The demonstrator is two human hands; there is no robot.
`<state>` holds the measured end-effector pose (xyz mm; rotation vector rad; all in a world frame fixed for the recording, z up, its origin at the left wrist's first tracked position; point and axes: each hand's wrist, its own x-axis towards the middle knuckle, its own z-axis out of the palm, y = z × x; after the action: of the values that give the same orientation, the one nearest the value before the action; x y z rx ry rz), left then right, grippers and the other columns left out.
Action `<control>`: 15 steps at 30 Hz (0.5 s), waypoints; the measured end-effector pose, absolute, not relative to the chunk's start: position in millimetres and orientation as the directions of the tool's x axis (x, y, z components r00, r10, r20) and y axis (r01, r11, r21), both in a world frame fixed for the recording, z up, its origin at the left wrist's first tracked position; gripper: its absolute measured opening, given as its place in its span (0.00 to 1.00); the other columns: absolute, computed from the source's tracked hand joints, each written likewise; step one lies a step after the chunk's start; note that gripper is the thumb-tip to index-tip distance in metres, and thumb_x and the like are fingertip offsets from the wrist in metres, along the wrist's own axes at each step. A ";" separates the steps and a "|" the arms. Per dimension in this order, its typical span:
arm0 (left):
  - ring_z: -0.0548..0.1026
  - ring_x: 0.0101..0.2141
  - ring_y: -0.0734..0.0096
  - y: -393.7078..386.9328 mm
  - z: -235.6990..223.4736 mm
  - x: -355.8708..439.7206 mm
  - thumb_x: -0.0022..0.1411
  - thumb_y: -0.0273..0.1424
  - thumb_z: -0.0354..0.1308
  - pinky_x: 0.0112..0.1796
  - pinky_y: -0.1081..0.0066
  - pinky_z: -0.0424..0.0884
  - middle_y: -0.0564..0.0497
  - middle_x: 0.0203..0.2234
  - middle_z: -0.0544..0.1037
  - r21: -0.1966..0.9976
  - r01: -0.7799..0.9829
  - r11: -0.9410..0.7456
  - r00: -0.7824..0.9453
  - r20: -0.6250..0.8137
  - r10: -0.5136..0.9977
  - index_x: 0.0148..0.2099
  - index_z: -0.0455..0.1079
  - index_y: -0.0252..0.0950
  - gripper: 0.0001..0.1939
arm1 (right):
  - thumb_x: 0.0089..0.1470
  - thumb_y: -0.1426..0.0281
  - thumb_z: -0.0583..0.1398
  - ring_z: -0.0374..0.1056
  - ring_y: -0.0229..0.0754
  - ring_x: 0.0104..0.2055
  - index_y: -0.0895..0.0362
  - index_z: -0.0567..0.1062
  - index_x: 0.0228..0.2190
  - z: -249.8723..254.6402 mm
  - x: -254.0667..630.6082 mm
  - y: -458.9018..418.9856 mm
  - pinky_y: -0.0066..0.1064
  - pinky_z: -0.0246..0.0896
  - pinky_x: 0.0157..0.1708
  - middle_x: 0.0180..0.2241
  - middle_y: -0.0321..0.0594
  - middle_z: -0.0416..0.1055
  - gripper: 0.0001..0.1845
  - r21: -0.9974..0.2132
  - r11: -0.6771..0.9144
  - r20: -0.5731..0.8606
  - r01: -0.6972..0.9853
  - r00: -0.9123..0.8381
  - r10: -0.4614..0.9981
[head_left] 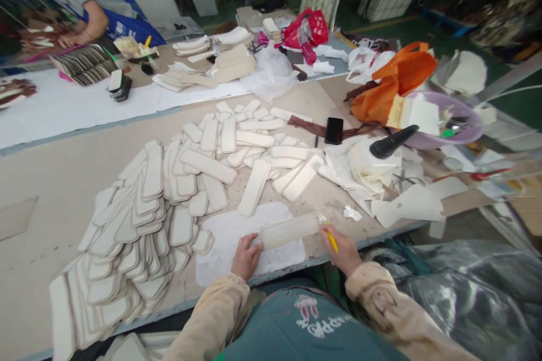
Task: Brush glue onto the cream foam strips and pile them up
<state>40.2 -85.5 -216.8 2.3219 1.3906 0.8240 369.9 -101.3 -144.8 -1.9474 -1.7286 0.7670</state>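
My left hand [247, 256] grips the left end of a long, pale, rounded strip [290, 231] with its fingers and thumb. The strip lies on a white sheet [228, 234] near the table's front edge. In my right hand [344, 251], closed, is a thin yellow-handled tool [332, 240]; its whitish tip is at the strip's right end, too blurred to identify. Beyond and left of my hands spreads a big heap of cream padded strips [139, 220], many overlapping. A crumpled white scrap [352, 213] lies just past my right hand.
A black horn-shaped object [393, 142] stands on a white container at right, before a purple basin [466, 130] and an orange bag [396, 82]. A phone [334, 131] lies behind the heap. Across the table, a person in a blue apron [131, 28] works beside stacked pieces.
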 end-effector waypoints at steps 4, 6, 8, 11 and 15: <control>0.70 0.45 0.63 -89.6 -207.4 44.7 0.62 0.29 0.53 0.44 0.59 0.72 0.44 0.44 0.72 0.559 0.710 -0.428 0.336 0.265 0.904 0.35 0.75 0.38 0.08 | 0.60 0.62 0.49 0.72 0.48 0.30 0.53 0.73 0.34 -143.8 336.2 -106.4 0.35 0.62 0.31 0.27 0.43 0.74 0.16 -0.643 0.063 -0.168 0.764 -0.220 0.961; 0.69 0.46 0.63 -92.5 -205.9 46.2 0.61 0.28 0.54 0.46 0.59 0.71 0.44 0.46 0.71 0.569 0.726 -0.386 0.328 0.206 0.922 0.35 0.75 0.38 0.08 | 0.61 0.61 0.48 0.72 0.46 0.32 0.52 0.73 0.35 -140.7 324.1 -107.2 0.33 0.64 0.33 0.29 0.41 0.75 0.16 -0.767 0.115 -0.144 0.631 -0.344 0.928; 0.69 0.47 0.63 -93.0 -205.1 46.3 0.59 0.27 0.55 0.47 0.60 0.70 0.44 0.46 0.71 0.579 0.735 -0.352 0.324 0.155 0.933 0.35 0.74 0.37 0.06 | 0.60 0.59 0.49 0.72 0.44 0.32 0.52 0.73 0.36 -136.4 322.0 -106.9 0.31 0.65 0.33 0.29 0.40 0.75 0.17 -0.865 0.053 -0.131 0.499 -0.327 0.936; 0.71 0.44 0.64 -81.4 -197.7 44.3 0.56 0.27 0.58 0.46 0.62 0.71 0.44 0.42 0.73 0.616 0.727 -0.304 0.287 0.130 0.949 0.38 0.73 0.37 0.06 | 0.57 0.53 0.51 0.70 0.42 0.26 0.53 0.73 0.39 -132.4 339.1 -107.8 0.30 0.67 0.27 0.24 0.37 0.72 0.19 -0.926 -0.115 -0.159 0.359 -0.096 0.983; 0.71 0.46 0.62 -30.8 -170.0 42.2 0.57 0.30 0.59 0.49 0.61 0.68 0.43 0.43 0.73 0.562 0.817 -0.130 0.090 0.098 0.991 0.44 0.71 0.35 0.12 | 0.51 0.51 0.57 0.70 0.43 0.27 0.51 0.72 0.40 -140.2 381.8 -119.2 0.31 0.69 0.27 0.23 0.36 0.71 0.21 -0.930 -0.219 -0.173 0.296 0.174 0.969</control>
<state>42.2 -30.8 -170.0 2.0120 1.7822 0.6578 381.8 -119.2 -140.2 -1.6606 -1.2224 1.0747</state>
